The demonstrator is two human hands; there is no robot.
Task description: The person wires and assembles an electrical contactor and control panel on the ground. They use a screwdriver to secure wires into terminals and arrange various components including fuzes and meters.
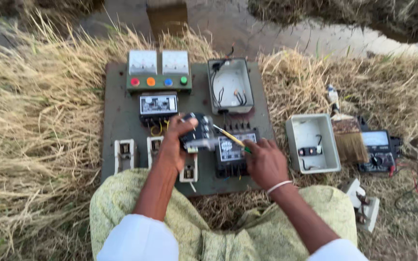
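The left hand (174,140) is clamped on a small dark module (197,133), thumb over its far edge and fingers under it, so it is lifted a little above the board (122,111). The right hand (265,162) is closed around a screwdriver (229,137) with a yellow shaft; its tip points toward the left hand and reaches the side of the module. The two hands are apart, with a black meter unit (233,150) between them, just below the screwdriver.

The module looks rigid, of plastic, and probably light enough for one hand. I judge that its thin terminals and wires are the fragile part, so the safe grip is on the plain sides of the body, as the left hand has it. The screwdriver is stiff and thin; its handle is hidden inside the fingers.

Just beside the left wrist stand white fuse holders (124,154). Beyond the left hand is another meter unit (158,105) with yellow wires, and further a panel with two dials and coloured lamps (158,72). Beyond the right hand is an open grey box (231,86). To the right of the right hand, on the dry straw, lie a white box (313,142), a brush (348,135) and a multimeter (377,151).
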